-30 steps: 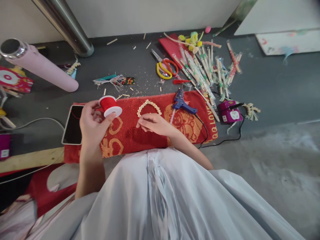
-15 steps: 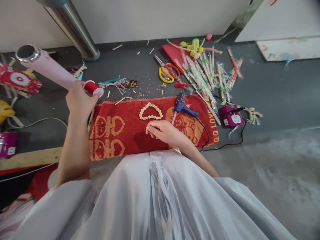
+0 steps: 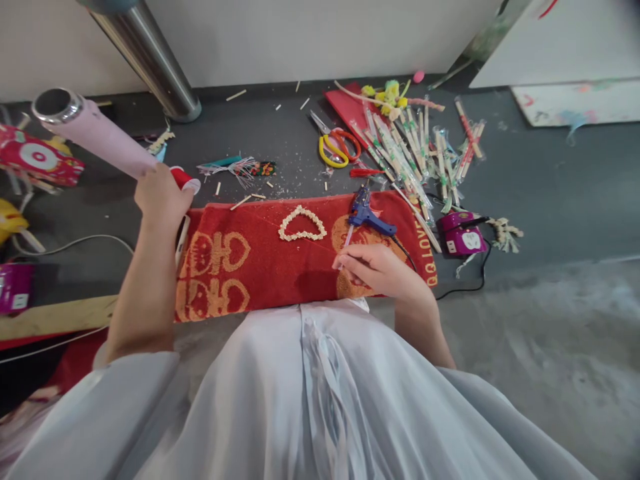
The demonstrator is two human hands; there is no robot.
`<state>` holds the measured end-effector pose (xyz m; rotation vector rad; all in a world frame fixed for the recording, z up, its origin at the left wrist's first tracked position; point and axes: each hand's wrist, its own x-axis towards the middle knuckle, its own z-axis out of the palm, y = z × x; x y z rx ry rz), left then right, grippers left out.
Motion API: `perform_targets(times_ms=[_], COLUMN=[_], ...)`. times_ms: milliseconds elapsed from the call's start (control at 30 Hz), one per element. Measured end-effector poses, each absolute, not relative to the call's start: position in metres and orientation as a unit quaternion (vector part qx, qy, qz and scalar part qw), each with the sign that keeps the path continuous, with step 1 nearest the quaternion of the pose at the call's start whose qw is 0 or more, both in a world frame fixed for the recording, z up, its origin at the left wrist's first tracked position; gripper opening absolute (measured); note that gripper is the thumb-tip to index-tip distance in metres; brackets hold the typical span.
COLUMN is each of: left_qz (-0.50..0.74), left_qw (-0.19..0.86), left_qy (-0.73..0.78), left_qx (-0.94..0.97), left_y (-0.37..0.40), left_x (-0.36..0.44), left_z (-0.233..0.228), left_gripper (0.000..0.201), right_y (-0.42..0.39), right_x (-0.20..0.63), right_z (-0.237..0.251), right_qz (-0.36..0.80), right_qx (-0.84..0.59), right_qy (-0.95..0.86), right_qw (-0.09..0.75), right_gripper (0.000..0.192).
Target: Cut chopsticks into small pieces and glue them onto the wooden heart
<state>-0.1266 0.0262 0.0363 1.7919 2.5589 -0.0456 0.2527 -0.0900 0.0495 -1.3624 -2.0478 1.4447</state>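
My left hand (image 3: 163, 197) is closed around a spool of red thread (image 3: 184, 179) beside a pink tumbler. A faint strand of the thread crosses above the red towel (image 3: 280, 280) to my right hand (image 3: 370, 267), whose fingertips are pinched on it. Between the hands, a heart-shaped ring of short pale stick pieces (image 3: 286, 232) lies flat on the towel. Just beyond my right hand lies a blue glue gun (image 3: 370, 217), its pale glue stick pointing at my fingers.
Scissors (image 3: 333, 150) and several wrapped chopsticks (image 3: 400, 150) lie behind the towel. The pink tumbler (image 3: 100, 133) and a steel table leg (image 3: 165, 73) stand at left. A purple box (image 3: 463, 233) with a cord sits at right. Stick scraps are scattered about.
My right hand has moved right, away from the heart-shaped ring to beside the glue stick, drawing the thread along. My left hand, with the spool, has barely shifted.
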Motion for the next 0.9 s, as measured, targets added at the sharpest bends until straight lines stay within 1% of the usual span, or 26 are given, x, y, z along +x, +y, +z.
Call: perform_targets(times_ms=[200,333,367,400,433,467,533,600,667,733,900], left_qz=[-0.019,-0.001,0.028,0.072,0.118,0.164,0.203,0.19,0.171,0.153,0.143], left_qw=[0.025,-0.004,-0.019,-0.027,-0.018,0.003,0.077,0.166,0.242,0.287,0.321], left_qy=[0.82,0.824,0.811,0.788,0.745,0.69,0.555,0.451,0.383,0.366,0.377], left_qx=[0.571,0.567,0.583,0.611,0.656,0.705,0.803,0.856,0.875,0.872,0.857], left_y=[0.025,0.01,0.003,-0.005,-0.014,-0.023,-0.041,-0.054,-0.061,-0.06,-0.04], left_x=[-0.129,-0.112,-0.103,-0.091,-0.077,-0.062,-0.029,0.001,0.023,0.033,0.023], left_z=[0.037,0.048,0.051,0.054,0.057,0.058,0.058,0.054,0.049,0.045,0.04], left_gripper=[0.067,0.069,0.062,0.052,0.043,0.039,0.034,0.033,0.034,0.032,0.029], right_y=[-0.09,-0.088,-0.088,-0.087,-0.086,-0.085,-0.083,-0.082,-0.081,-0.081,-0.083], right_x=[0.269,0.268,0.266,0.263,0.26,0.256,0.248,0.239,0.234,0.232,0.245], right_z=[0.051,0.047,0.046,0.046,0.045,0.045,0.045,0.047,0.047,0.047,0.042], right_qz=[0.475,0.472,0.472,0.472,0.473,0.473,0.467,0.447,0.423,0.407,0.423], right_qx=[-0.517,-0.522,-0.521,-0.518,-0.515,-0.51,-0.501,-0.495,-0.492,-0.497,-0.512], right_qy=[-0.688,-0.685,-0.685,-0.687,-0.689,-0.692,-0.703,-0.72,-0.736,-0.743,-0.72], right_qw=[0.184,0.19,0.191,0.192,0.192,0.192,0.192,0.193,0.192,0.187,0.202], right_gripper=[0.033,0.032,0.031,0.03,0.03,0.03,0.029,0.028,0.027,0.028,0.028])
